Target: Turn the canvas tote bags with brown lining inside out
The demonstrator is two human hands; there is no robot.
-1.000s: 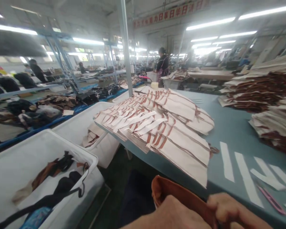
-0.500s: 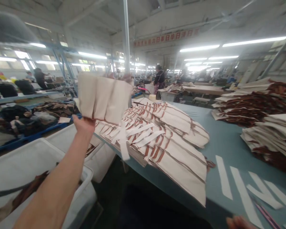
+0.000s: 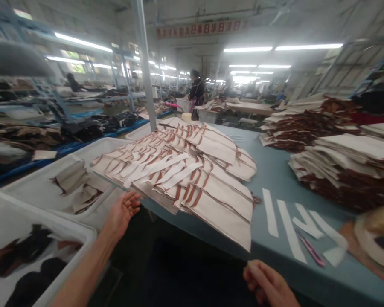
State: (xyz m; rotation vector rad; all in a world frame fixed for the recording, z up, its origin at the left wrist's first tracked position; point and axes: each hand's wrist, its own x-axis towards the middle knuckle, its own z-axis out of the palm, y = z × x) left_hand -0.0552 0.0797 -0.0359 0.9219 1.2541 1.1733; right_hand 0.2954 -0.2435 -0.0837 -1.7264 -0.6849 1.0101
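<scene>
My left hand (image 3: 125,209) is palm up with loosely bent fingers apart, holding nothing, beside the near left edge of the blue-green table (image 3: 259,157). Just past it lies a spread of overlapping cream fabric pieces (image 3: 224,209) with brown edges. Several white strips (image 3: 166,168) rest across the middle of that spread. Low in front of the table's near edge is my right hand (image 3: 269,281), its fingers curled in and no object visible in them. To its upper right, a pink cutter-like tool (image 3: 312,249) and loose white strips (image 3: 270,213) lie on the table.
At left stand white bins, the farther one (image 3: 80,147) with cream and brown fabric pieces (image 3: 68,177) inside. Tall stacks of cream and brown pieces (image 3: 345,157) sit on the table's right. A metal post (image 3: 144,64) rises behind the table. A person (image 3: 196,89) stands farther back.
The cream fabric piece and the hanging white strip are gone from my left hand, which has come lower and opened. My right hand has come further into view. The view has shifted right.
</scene>
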